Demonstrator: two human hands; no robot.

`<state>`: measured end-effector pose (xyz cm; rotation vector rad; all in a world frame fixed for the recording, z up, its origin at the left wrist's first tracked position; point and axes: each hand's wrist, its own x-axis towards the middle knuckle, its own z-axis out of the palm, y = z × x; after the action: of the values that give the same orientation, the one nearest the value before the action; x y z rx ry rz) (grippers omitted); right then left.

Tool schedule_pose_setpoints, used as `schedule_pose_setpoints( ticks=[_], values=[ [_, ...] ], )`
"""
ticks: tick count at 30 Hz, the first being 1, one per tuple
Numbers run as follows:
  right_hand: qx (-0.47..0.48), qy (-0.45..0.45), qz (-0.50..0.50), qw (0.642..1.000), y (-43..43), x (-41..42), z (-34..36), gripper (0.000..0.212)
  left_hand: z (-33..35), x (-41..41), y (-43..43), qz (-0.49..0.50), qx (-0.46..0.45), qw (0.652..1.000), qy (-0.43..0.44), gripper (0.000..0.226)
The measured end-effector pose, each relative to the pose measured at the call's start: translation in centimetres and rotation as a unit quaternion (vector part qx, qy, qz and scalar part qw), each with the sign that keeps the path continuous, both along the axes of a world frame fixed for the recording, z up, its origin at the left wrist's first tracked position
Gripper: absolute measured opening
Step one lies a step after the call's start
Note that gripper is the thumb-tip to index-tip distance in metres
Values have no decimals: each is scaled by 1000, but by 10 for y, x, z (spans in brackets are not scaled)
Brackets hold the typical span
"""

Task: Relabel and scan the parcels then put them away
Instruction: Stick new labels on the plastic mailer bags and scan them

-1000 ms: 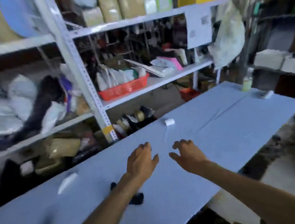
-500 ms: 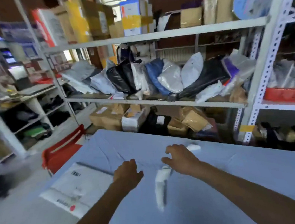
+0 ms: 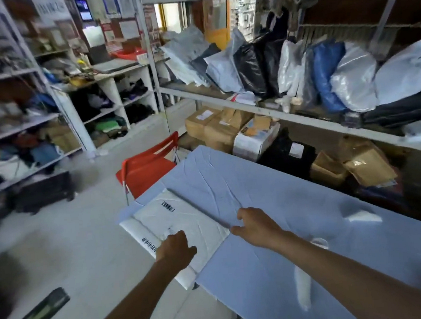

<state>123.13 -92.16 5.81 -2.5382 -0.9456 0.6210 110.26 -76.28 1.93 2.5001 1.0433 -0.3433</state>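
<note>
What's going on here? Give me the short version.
A person is working at the long table draped in pale blue cloth. Both bare hands are at a flat white plastic mailer parcel lying on the table's left end and overhanging its edge. The left hand rests on its near part and the right hand sits at its right edge. Whether either hand grips it is unclear. The parcel's printed barcode faces up. Bagged parcels crowd the grey metal shelf behind.

A parcel depot storeroom. White metal shelving (image 3: 271,113) holds plastic mailer bags (image 3: 350,78) and brown cardboard boxes (image 3: 209,126). A blue-covered table (image 3: 271,192) stands alongside.
</note>
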Motion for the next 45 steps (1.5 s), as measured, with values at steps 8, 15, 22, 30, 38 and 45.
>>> schedule_pose_setpoints(
  ticks=[8, 15, 22, 30, 38, 45],
  values=[
    [-22, 25, 40, 999, 70, 63, -30, 44, -33, 34, 53, 117, -37, 992, -16, 31],
    [-82, 53, 62, 993, 127, 90, -79, 42, -79, 40, 94, 171, -71, 983, 8, 30],
    [-113, 59, 58, 990, 174, 94, -143, 35, -126, 42, 124, 269, -37, 962, -11, 49],
    [-116, 48, -48, 991, 198, 93, -191, 60, -158, 38, 155, 437, -188, 878, -41, 80],
    [-86, 188, -172, 963, 183, 103, -183, 42, -128, 49, 171, 403, -161, 901, -31, 56],
    [107, 274, -278, 914, 131, 121, -110, 34, -62, 102, 163, 276, -98, 950, -110, 49]
  ],
)
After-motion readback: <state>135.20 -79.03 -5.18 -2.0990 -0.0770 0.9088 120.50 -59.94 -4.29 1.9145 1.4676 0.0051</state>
